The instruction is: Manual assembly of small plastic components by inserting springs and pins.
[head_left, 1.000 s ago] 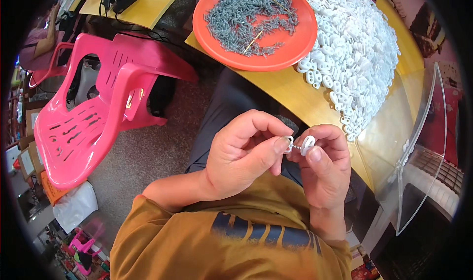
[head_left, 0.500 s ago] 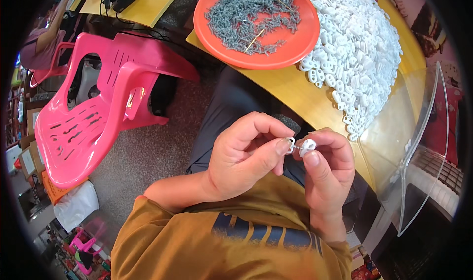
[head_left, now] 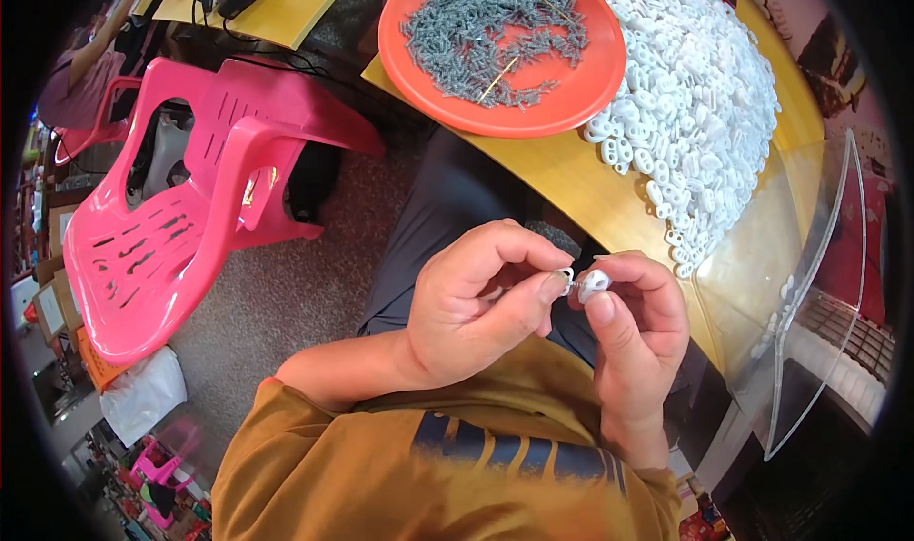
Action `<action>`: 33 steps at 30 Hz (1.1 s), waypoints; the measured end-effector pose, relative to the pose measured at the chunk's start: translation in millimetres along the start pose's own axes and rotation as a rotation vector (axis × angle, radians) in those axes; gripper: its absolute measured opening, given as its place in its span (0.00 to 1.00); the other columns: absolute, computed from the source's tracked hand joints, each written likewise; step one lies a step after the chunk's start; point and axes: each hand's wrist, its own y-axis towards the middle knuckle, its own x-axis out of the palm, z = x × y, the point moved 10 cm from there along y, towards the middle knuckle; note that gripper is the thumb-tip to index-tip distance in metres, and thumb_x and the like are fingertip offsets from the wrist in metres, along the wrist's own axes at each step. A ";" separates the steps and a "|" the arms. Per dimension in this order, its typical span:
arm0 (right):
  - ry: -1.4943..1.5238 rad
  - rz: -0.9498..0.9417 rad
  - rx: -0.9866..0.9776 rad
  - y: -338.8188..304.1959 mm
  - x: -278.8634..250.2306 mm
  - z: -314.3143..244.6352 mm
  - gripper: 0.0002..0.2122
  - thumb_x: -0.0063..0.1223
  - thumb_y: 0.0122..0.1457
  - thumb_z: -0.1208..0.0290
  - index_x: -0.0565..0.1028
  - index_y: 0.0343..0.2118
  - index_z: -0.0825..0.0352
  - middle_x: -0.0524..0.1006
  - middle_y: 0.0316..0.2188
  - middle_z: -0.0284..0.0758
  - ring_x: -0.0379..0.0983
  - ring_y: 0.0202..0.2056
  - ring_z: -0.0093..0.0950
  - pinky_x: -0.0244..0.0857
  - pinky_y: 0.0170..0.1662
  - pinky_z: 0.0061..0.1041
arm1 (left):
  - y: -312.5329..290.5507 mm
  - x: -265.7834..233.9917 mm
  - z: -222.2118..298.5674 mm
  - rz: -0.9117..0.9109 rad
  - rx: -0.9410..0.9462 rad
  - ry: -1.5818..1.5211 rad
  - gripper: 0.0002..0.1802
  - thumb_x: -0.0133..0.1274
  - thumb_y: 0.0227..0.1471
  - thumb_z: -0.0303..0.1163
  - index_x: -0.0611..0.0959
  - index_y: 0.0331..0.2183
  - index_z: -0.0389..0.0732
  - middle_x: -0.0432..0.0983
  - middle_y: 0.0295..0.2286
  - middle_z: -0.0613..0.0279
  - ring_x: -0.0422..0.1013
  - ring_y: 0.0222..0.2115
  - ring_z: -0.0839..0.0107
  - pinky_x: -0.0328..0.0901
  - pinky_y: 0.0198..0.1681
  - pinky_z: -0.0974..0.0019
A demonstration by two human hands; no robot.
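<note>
Work area: a yellow desk (head_left: 576, 174) stands beyond my fingers. My left fingers (head_left: 519, 248) pinch a white loop (head_left: 568, 276); my right fingers (head_left: 645, 274) pinch a white oval piece (head_left: 595, 282). The two narrow grips face each other, apparently to keep the thin coil (head_left: 576, 287) between them aligned. Ahead of my fingers, a red plate (head_left: 562, 112) contains small grey parts (head_left: 452, 46), presumably to prevent scattering. Ahead and right, white pieces (head_left: 685, 112) lie heaped, likely for easy reach. Well left stands a pink chair (head_left: 195, 208).
</note>
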 end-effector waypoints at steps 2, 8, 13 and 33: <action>0.044 0.021 0.033 1.7 -1.9 4.6 0.10 0.49 0.51 0.84 0.69 0.38 0.74 0.68 0.31 0.33 0.64 0.31 0.19 0.58 0.34 0.15 | 0.5 -1.3 -2.5 0.009 -0.016 -0.016 0.08 0.46 0.48 0.18 0.72 0.35 0.32 0.66 0.26 0.62 0.67 0.21 0.81 0.63 0.23 0.80; -0.319 0.012 -0.197 1.4 -1.2 -12.2 0.10 0.51 0.49 0.83 0.70 0.36 0.74 0.70 0.31 0.36 0.65 0.30 0.21 0.59 0.34 0.17 | 0.9 -2.6 -4.6 0.018 -0.017 0.017 0.08 0.46 0.48 0.18 0.72 0.35 0.32 0.66 0.26 0.63 0.67 0.21 0.82 0.63 0.23 0.80; -0.365 -0.014 -0.237 1.4 2.4 -15.1 0.10 0.52 0.47 0.84 0.71 0.36 0.73 0.71 0.30 0.38 0.66 0.29 0.24 0.60 0.33 0.17 | 0.7 -1.0 -7.6 0.013 -0.027 0.018 0.08 0.46 0.49 0.19 0.73 0.35 0.32 0.67 0.26 0.64 0.67 0.20 0.82 0.62 0.22 0.80; -0.209 -0.053 -0.150 -6.0 -7.4 -7.7 0.11 0.47 0.53 0.81 0.71 0.41 0.72 0.70 0.31 0.34 0.65 0.31 0.18 0.59 0.34 0.14 | -10.3 15.8 -19.9 -0.089 -0.144 -0.096 0.12 0.44 0.51 0.21 0.70 0.40 0.34 0.69 0.32 0.61 0.70 0.25 0.77 0.65 0.29 0.78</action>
